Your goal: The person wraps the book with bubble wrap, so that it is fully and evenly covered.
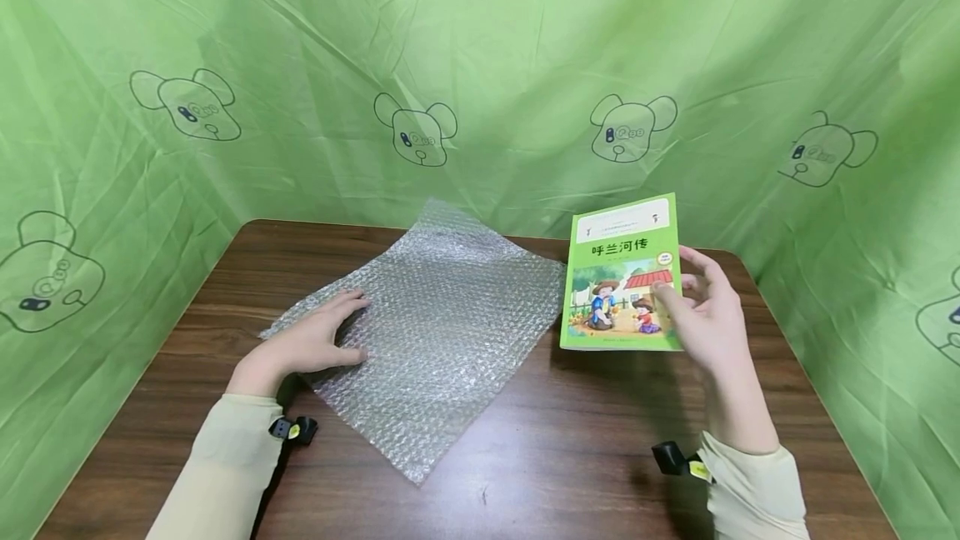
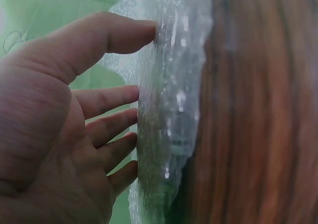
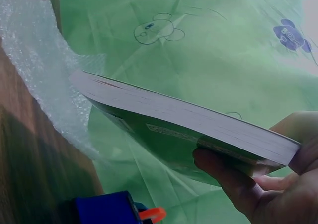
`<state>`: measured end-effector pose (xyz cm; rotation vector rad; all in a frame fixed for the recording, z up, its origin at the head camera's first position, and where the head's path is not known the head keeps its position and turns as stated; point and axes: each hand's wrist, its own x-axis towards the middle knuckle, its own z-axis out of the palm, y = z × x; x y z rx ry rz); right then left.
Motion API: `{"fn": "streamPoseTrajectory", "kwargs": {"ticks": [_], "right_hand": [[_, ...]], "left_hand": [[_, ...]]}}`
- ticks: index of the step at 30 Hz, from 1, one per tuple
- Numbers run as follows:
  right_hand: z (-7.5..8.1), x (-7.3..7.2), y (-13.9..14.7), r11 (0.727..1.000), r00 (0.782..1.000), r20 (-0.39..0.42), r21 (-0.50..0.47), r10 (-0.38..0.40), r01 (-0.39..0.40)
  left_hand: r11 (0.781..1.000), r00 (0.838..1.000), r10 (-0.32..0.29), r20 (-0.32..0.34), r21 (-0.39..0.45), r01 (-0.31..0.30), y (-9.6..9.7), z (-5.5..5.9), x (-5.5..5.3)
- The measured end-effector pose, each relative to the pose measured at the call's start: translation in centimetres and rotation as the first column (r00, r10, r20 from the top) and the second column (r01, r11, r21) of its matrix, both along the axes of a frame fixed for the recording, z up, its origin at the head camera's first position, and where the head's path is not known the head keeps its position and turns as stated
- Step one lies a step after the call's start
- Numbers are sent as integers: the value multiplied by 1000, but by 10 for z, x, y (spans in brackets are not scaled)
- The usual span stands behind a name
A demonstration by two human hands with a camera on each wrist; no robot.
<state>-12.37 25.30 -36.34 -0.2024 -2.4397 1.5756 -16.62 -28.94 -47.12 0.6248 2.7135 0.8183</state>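
A sheet of clear bubble wrap lies on the table, one corner toward the front and its far end raised against the backdrop. My left hand touches its left side, thumb and fingers spread and fingertips at the surface, as the left wrist view of the hand also shows. At the right, my right hand holds a green paperback book by its right edge, thumb on the illustrated front cover and fingers behind. The book is tilted up, its cover toward me. White page edges show in the right wrist view.
The dark wood table stands between green cloth walls printed with bear faces. Small black devices sit on the left wrist and the right wrist. A blue object with an orange part shows low in the right wrist view.
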Motion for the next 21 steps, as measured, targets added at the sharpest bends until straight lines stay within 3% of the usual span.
{"fn": "streamPoseTrajectory", "kwargs": {"ticks": [6, 10, 14, 21], "right_hand": [[0, 4, -10, 999, 1000, -6, -40, -23, 23], [-1, 3, -9, 989, 1000, -7, -150, 7, -8], [-5, 0, -14, 953, 998, -13, -296, 58, -60], [-18, -5, -35, 906, 992, 19, -409, 128, -109]], "left_hand": [[1000, 1000, -8, -18, -16, 8, -3, -5, -1], [999, 999, -10, -33, -36, 9, 8, -5, 1], [998, 998, -24, -56, -52, 21, 19, -3, 3], [999, 997, -43, -66, -35, 41, 30, 0, 4]]}}
